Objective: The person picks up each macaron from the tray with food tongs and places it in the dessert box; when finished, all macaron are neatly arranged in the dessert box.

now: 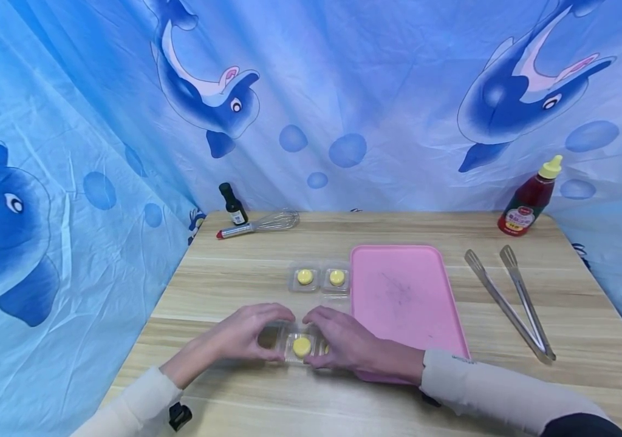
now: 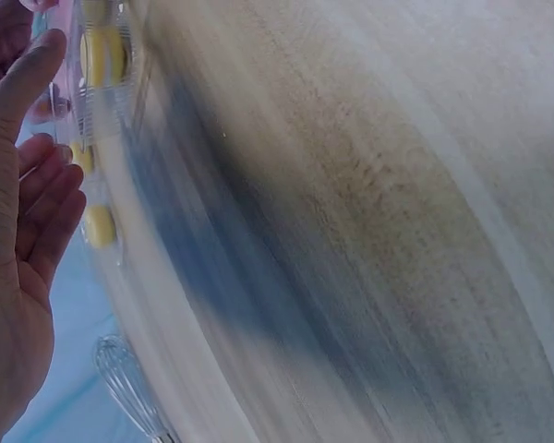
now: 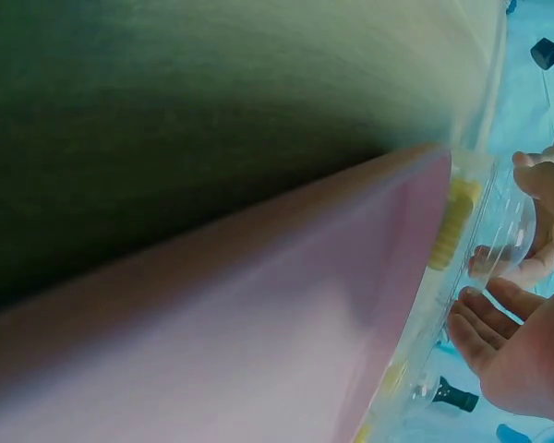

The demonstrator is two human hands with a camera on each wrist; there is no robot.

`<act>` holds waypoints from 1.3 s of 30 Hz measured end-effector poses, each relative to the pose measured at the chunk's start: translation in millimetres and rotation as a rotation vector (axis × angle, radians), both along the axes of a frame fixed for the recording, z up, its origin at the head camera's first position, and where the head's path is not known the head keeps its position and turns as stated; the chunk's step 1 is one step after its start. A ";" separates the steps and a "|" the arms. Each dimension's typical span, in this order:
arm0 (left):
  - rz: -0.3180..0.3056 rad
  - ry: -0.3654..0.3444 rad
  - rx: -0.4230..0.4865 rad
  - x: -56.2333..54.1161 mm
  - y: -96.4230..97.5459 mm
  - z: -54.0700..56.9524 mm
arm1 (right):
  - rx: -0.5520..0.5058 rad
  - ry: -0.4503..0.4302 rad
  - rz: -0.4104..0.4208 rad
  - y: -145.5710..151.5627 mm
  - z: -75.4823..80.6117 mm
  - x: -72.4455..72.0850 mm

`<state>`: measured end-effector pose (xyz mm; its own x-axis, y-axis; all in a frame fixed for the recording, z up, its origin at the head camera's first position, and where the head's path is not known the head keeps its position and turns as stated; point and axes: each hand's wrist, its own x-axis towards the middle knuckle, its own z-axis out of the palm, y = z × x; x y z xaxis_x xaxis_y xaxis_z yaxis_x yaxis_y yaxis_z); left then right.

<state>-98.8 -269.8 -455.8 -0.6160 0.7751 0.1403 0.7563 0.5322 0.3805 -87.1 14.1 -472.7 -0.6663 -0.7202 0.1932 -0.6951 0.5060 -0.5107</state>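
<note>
A clear plastic macaron box (image 1: 293,359) lies between my two hands. One yellow macaron (image 1: 302,347) shows in it, and a second is mostly covered by my right hand (image 1: 344,340). My left hand (image 1: 253,334) holds the box at its left side, thumb near the front edge and fingers arched over the back. From the right, the other hand holds it the same way. Clear domed plastic (image 3: 515,231) sits between the fingers in the right wrist view. Behind, a second clear box (image 1: 320,267) contains two yellow macarons (image 1: 305,277).
A pink tray (image 1: 398,285) lies right of the boxes, partly under my right forearm. Metal tongs (image 1: 508,303) rest spread farther right. A red sauce bottle (image 1: 528,200) stands at the back right; a whisk (image 1: 262,224) and small dark bottle (image 1: 233,206) are at the back left.
</note>
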 end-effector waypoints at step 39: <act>0.027 0.015 -0.131 8.1 5.0 3.9 | 0.070 0.065 -0.025 -10.3 -2.4 6.0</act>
<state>-90.7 -264.8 -451.9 -0.6351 0.7709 0.0487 0.7465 0.5965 0.2948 -81.1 3.9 -475.0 -0.6720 -0.7167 0.1863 -0.7123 0.5569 -0.4272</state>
